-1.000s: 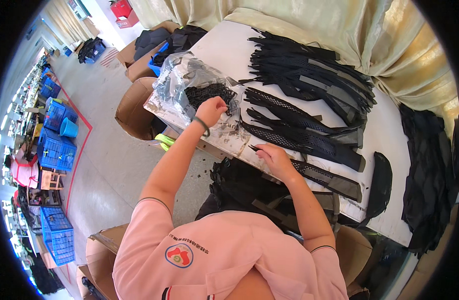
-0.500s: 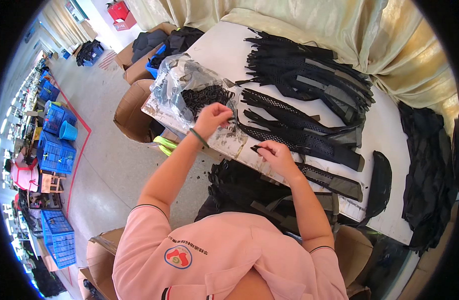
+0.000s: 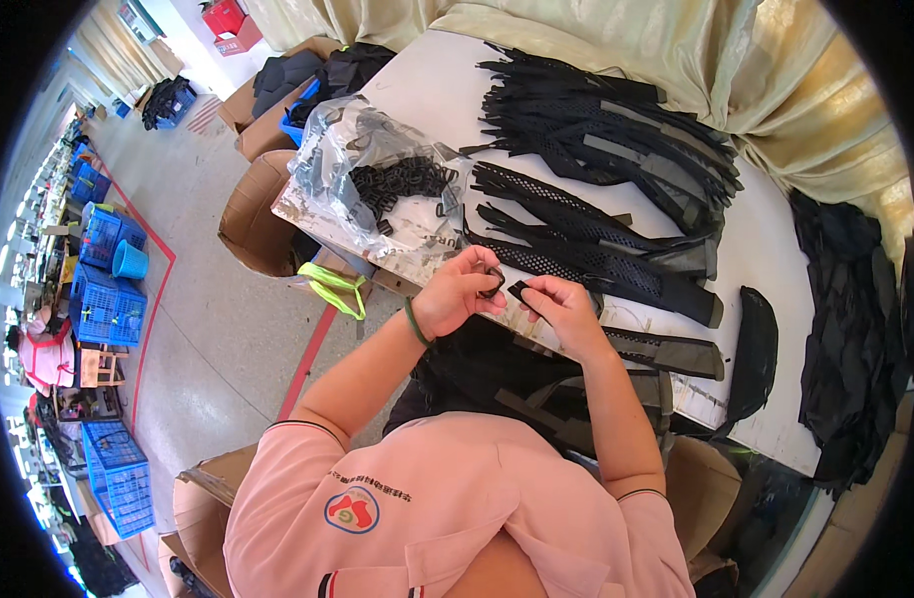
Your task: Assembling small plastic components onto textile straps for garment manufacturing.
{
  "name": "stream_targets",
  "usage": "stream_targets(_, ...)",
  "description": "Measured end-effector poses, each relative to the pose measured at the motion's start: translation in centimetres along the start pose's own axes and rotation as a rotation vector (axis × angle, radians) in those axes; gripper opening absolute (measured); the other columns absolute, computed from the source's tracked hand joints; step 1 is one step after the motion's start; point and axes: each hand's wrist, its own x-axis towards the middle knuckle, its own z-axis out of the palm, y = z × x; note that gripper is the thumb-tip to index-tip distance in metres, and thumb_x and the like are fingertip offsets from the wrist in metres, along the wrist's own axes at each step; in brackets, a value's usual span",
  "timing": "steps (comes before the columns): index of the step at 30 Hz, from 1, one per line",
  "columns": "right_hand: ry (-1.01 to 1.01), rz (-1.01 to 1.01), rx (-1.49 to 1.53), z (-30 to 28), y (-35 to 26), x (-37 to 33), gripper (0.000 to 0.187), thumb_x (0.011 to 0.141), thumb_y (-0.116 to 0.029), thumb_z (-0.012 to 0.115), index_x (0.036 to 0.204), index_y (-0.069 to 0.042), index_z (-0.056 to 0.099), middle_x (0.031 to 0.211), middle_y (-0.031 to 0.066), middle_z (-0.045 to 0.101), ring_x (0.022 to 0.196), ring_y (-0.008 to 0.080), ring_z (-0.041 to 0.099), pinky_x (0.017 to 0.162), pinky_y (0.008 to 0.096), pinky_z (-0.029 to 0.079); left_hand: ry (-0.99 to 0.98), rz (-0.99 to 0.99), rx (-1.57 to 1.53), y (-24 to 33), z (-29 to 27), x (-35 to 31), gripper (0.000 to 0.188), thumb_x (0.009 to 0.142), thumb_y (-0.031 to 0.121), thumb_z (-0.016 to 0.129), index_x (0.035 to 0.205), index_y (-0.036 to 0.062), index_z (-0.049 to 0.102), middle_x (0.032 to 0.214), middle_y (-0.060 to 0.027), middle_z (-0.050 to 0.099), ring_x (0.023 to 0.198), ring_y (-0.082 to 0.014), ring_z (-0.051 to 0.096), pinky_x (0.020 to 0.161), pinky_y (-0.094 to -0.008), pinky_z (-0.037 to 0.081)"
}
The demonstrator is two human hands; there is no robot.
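Note:
My left hand (image 3: 457, 296) pinches a small black plastic buckle (image 3: 494, 283) near the table's front edge. Just to its right, my right hand (image 3: 564, 313) grips the narrow end of a black strap (image 3: 519, 290), pointing toward the buckle. A small gap separates the two pieces. A black mesh strip with a grey panel (image 3: 671, 353) extends rightward from behind my right hand; whether it joins the strap is hidden. Beyond my left hand, an opened clear plastic bag (image 3: 335, 149) holds a pile of loose black buckles (image 3: 402, 185).
Several mesh strips (image 3: 576, 239) lie beyond my hands, with a larger stack (image 3: 616, 140) behind. A curved black piece (image 3: 751, 349) and dark fabric (image 3: 845, 319) are at right. Cardboard boxes (image 3: 262, 214) stand left of the white table (image 3: 427, 75). More dark pieces hang below the edge.
My left hand has come back from beside the plastic bag with a buckle and now meets my right hand. The right hand has barely moved, still pinching the strap end.

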Motion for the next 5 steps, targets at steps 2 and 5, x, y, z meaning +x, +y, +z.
stream_targets(2,-0.047,0.020,0.094,-0.37,0.26,-0.02,0.015,0.087,-0.012,0.060,0.094,0.000,0.063,0.076,0.0006,0.060,0.066,0.0060,0.052,0.061,0.0202,0.044,-0.019,-0.002,0.049,-0.13,0.08,-0.03,0.022,0.085,-0.001,0.056,0.104,0.0075,0.047,0.086,-0.0041,0.055,0.075,-0.0189,0.063,0.063,-0.0296,0.053)
stream_targets(5,-0.094,0.065,0.233,-0.16,-0.20,-0.33,0.014,0.087,-0.013,0.059,0.094,-0.001,0.064,0.076,0.0005,0.060,0.066,0.0066,0.052,0.063,0.0202,0.043,0.080,0.152,0.257,-0.60,0.52,0.02,0.025,0.084,-0.003,0.056,0.105,0.0075,0.048,0.091,-0.0054,0.056,0.077,-0.0193,0.063,0.065,-0.0292,0.051)
